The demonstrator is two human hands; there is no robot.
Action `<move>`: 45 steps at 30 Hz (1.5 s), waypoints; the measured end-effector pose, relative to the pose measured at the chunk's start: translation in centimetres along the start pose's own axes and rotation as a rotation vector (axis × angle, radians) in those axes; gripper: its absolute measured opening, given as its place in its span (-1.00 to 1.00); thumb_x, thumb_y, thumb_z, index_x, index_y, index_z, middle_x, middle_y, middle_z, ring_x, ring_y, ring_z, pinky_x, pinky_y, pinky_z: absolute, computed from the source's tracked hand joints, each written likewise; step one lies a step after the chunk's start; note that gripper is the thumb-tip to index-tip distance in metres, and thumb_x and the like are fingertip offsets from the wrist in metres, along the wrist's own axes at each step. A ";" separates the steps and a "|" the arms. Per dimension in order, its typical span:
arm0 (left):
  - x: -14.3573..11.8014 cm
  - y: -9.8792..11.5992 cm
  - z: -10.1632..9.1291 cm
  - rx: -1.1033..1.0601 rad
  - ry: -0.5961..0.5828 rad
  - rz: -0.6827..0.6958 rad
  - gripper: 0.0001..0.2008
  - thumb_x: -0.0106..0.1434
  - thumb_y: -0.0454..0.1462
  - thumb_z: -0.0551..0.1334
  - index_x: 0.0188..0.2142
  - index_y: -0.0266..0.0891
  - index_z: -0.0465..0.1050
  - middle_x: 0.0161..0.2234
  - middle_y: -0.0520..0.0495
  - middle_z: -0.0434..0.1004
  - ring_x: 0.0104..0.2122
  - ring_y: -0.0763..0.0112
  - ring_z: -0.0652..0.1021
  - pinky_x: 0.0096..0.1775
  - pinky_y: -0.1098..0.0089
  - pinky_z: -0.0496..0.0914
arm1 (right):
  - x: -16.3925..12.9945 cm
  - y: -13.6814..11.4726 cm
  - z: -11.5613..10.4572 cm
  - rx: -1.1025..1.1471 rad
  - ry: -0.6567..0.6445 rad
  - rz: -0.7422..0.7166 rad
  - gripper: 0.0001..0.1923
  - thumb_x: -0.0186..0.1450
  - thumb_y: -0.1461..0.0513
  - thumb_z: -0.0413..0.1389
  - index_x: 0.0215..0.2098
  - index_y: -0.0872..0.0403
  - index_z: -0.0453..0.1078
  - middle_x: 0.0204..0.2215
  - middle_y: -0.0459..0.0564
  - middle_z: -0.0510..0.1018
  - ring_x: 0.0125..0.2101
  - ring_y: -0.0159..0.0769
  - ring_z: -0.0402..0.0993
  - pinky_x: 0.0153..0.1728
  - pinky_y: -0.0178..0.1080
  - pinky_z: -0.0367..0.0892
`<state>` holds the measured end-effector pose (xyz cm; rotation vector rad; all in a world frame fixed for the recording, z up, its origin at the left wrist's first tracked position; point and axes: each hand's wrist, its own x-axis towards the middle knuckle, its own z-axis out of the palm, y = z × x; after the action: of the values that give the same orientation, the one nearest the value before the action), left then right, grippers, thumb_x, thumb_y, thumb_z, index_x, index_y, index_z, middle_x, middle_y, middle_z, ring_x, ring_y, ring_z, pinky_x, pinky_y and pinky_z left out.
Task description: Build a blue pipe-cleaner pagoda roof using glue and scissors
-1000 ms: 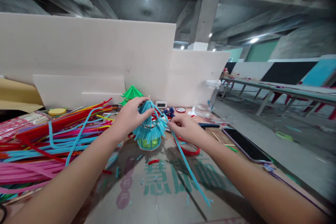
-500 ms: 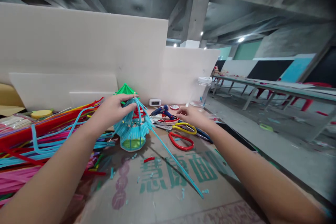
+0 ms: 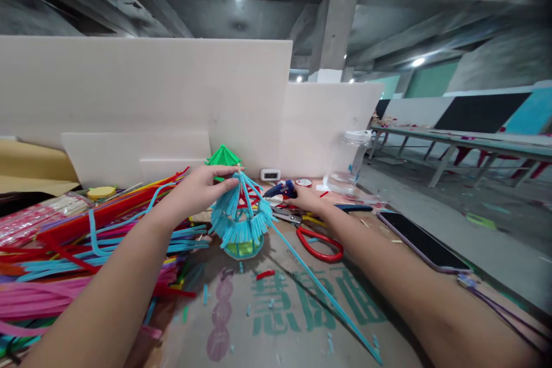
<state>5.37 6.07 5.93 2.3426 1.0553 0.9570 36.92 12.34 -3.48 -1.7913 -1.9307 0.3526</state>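
Observation:
My left hand (image 3: 200, 190) pinches the peak of a small tiered tower model (image 3: 241, 229) made of light-blue pipe cleaners, with a green base. From its top a long blue pipe cleaner (image 3: 325, 293) runs down across the board to the front right. My right hand (image 3: 311, 200) has its fingers closed around the handle of a dark blue hot glue gun (image 3: 279, 189), whose nozzle points left towards the model. Below that hand lie red-handled scissors (image 3: 319, 244). A yellow-handled tool (image 3: 314, 219) is partly hidden under my right forearm.
Pipe cleaners in many colours (image 3: 107, 236) are heaped on the left. Behind the model stand a green roof piece (image 3: 223, 155), a small digital clock (image 3: 270, 175) and white panels (image 3: 172, 92). A clear bottle (image 3: 348, 161) and a phone (image 3: 422, 240) are on the right.
My right hand has moved left and closed on the glue gun's handle. My left hand still pinches the model's top. The camera view has shifted, showing the whole phone.

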 end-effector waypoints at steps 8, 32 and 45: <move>-0.3 0.0 -0.4 -0.062 -0.037 -0.016 -0.47 0.18 0.01 0.26 0.11 -0.08 0.44 0.08 -0.05 0.51 -0.02 0.15 0.56 -0.03 0.25 0.46 | -0.6 -0.5 -3.8 0.227 0.115 -0.009 -0.76 0.22 0.18 0.18 -0.22 0.20 0.46 -0.44 0.08 0.62 -0.44 -0.26 0.54 -0.37 -0.27 0.39; -0.3 0.7 -0.5 -0.045 -0.023 -0.056 -0.56 0.18 0.00 0.26 -0.02 -0.12 0.50 -0.03 -0.07 0.59 -0.11 0.18 0.59 -0.10 0.24 0.48 | -7.5 -8.8 -9.7 0.486 0.127 -0.614 -0.68 0.23 -0.01 0.16 -0.47 0.06 0.47 -0.51 -0.03 0.53 -0.43 -0.27 0.47 -0.35 -0.20 0.40; -0.4 0.5 -0.5 -0.026 -0.035 -0.087 -0.51 0.15 0.04 0.28 0.01 -0.12 0.48 -0.05 -0.07 0.59 -0.14 0.18 0.59 -0.13 0.25 0.48 | -7.8 -6.2 -13.4 0.509 0.449 -0.649 -0.82 0.18 0.11 0.20 -0.47 0.05 0.42 -0.48 -0.08 0.50 -0.46 -0.35 0.41 -0.32 -0.21 0.38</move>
<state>5.03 5.49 6.43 2.2645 1.1145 0.8888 38.56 2.24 9.68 -0.7808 -1.7632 0.1678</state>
